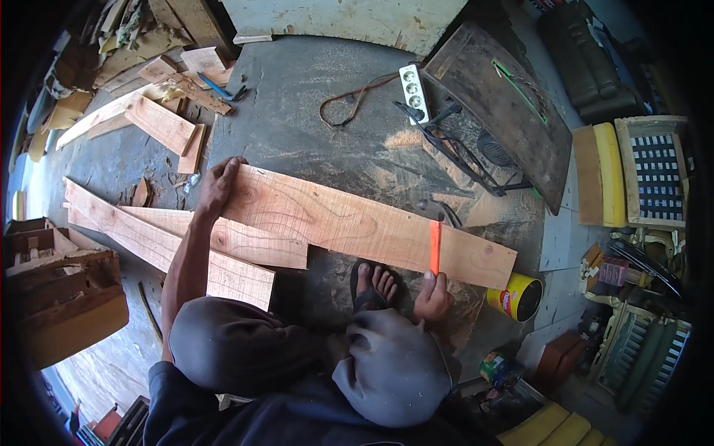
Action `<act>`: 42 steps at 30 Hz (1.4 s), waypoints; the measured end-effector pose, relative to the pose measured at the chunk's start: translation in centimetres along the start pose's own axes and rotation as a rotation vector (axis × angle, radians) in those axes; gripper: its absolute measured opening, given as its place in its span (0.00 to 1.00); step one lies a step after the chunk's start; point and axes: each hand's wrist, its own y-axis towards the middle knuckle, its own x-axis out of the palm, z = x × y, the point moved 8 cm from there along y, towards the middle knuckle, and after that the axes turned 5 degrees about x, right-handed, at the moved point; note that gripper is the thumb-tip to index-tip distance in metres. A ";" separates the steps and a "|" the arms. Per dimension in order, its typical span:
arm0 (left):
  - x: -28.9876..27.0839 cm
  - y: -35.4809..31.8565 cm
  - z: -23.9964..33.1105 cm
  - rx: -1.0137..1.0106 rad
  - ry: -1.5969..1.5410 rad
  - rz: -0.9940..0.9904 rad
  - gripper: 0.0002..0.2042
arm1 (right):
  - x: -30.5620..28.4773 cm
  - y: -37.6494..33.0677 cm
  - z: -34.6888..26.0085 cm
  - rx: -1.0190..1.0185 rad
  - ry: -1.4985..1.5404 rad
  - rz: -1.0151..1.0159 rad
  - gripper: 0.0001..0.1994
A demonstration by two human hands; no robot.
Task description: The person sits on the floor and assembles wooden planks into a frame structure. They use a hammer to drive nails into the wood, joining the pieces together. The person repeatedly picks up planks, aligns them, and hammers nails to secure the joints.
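A long, pale wooden board (335, 215) lies slantwise before my knees, with wavy grain lines across its face. My left hand (218, 186) is closed round its left end. In my right hand (433, 297), just off the near edge, is the orange handle of a hammer (435, 249). The handle crosses the board toward its right part. A dark head shows past the far edge, partly hidden. Two more boards, a shorter one (279, 245) and a longer one (242, 279), lie under or beside my left forearm.
A yellow can (524, 297) stands by the board's right end. Farther off are a white power strip (413, 93), a cable, and a dark panel (491, 97). Wood offcuts (160, 123) and a blue-handled hammer (216, 85) lie far left. My sandaled foot (372, 282) is near the board.
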 end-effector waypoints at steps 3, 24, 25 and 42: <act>-0.1 -1.3 -0.7 -0.107 -0.158 -0.028 0.21 | -5.6 -1.3 -3.6 -0.030 0.454 0.167 0.14; -1.1 -7.0 -4.0 -0.402 -0.176 0.089 0.27 | -11.7 -2.3 -28.3 -0.863 0.266 -0.900 0.10; -0.7 -7.5 -4.1 -0.401 -0.204 0.098 0.27 | -11.7 -2.1 -29.1 -0.841 0.240 -0.925 0.09; -0.7 -5.0 -3.3 -0.432 -0.293 0.121 0.28 | 1.0 0.6 -10.4 -0.163 -0.033 -0.331 0.13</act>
